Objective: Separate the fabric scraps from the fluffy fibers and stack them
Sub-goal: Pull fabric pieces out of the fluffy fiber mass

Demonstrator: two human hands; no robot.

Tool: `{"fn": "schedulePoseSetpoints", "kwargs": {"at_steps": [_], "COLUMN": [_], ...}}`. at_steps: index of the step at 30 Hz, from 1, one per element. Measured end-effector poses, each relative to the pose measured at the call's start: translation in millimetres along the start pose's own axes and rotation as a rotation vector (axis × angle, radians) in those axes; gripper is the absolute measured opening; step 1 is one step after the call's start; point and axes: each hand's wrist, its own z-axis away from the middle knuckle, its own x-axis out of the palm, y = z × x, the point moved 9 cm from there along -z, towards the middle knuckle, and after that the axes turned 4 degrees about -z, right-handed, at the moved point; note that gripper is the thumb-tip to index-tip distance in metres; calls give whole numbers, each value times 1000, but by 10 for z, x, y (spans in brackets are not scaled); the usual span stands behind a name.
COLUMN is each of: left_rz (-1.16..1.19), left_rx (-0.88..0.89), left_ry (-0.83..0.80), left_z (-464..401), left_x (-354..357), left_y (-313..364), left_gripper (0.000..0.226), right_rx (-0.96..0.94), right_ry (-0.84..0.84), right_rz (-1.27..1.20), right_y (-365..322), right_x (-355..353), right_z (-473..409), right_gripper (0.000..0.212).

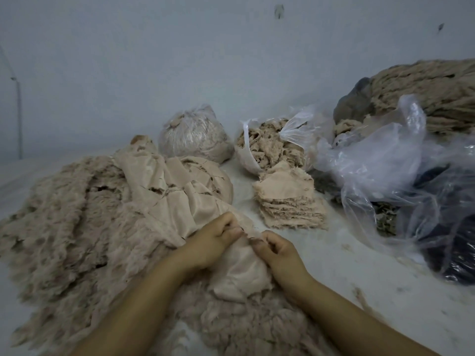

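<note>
Fabric scrap [239,273] pinched by both grips, left hand [213,242], right hand [277,250]; scrap stack [290,201] beyond, plastic bags [380,160] right.

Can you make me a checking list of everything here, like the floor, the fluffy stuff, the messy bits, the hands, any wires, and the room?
Surface: pale sheet, flecked with loose lint.
Job's things: big fluffy pile at left with smooth cloth on it; neat scrap stack to the right; one scrap held between both hands.
Clutter: tied bag of fibers, open bag of fibers, crumpled clear plastic over dark stuff, ropey bundle at far right.
Hands: left hand and right hand both pinch the scrap's top edge, close together.
Cables: thin line or pipe on the left wall; cannot tell which.
Surroundings: plain grey wall with small dark marks.
</note>
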Motion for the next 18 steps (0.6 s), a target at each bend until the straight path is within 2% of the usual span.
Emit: {"fn": "schedulePoseSetpoints", "kwargs": {"at_steps": [2, 4, 7, 11, 14, 18], "left_rz": [-27, 60, 130, 31, 93, 125], "left_rx": [-29, -31, 11, 0, -36, -51], "left_ry": [119, 202, 191, 324, 403, 444], "left_z": [-40, -60, -128, -208, -183, -183], "left_x": [-20, 16, 226, 166, 106, 54], "left_y": [8, 56, 169, 71, -99, -160], "left_gripper": [21, 23, 18, 25, 33, 40], "right_rx": [30, 60, 55, 10, -3, -11], "right_ry": [62, 56, 129, 305, 350, 397], "right_rz": [-50, -107, -76, -111, -89, -142], "right_y": [44, 81, 66, -29, -14, 27], "right_x": [-80, -67, -119, -326, -384, -418], "right_z": [-22, -23, -73, -91, -56, -61], "right_gripper": [29, 22, 18, 25, 31, 26]}}
